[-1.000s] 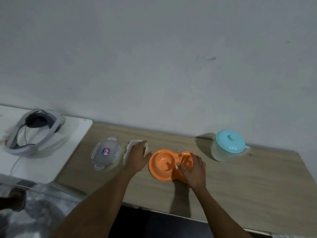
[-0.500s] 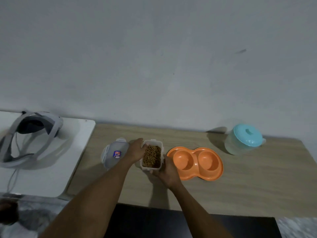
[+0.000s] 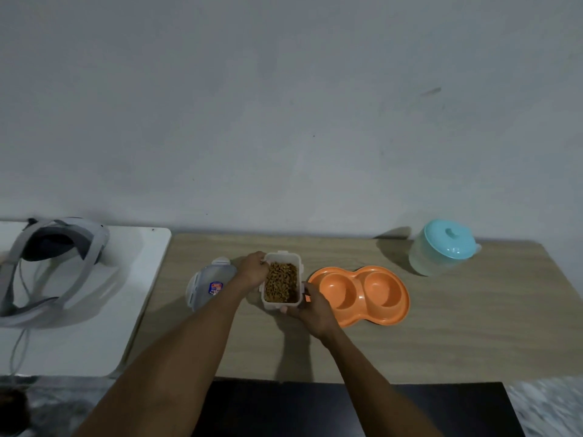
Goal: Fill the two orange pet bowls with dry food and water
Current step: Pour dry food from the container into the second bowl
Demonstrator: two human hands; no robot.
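At the left edge of the frame a grey headset (image 3: 94,244) lies on a white table (image 3: 132,310), apart from the work. Right of it, on the wooden table (image 3: 457,326), a clear lid (image 3: 208,285) lies flat just left of the hands, probably put there to leave the container open for pouring. The left hand (image 3: 252,269) curls its fingers round the far left edge of the open food container (image 3: 271,305), while the right hand (image 3: 312,307) grips its near right corner. The two-handed hold looks meant to steady it for a tip. The container is full of brown dry food (image 3: 280,280). Just to its right sits the orange double bowl (image 3: 372,321), both wells empty, close enough for a short pour. At centre right, well apart, stands a pitcher (image 3: 441,250) with its teal lid on, seemingly kept for the water step. Whether it holds water is unclear.
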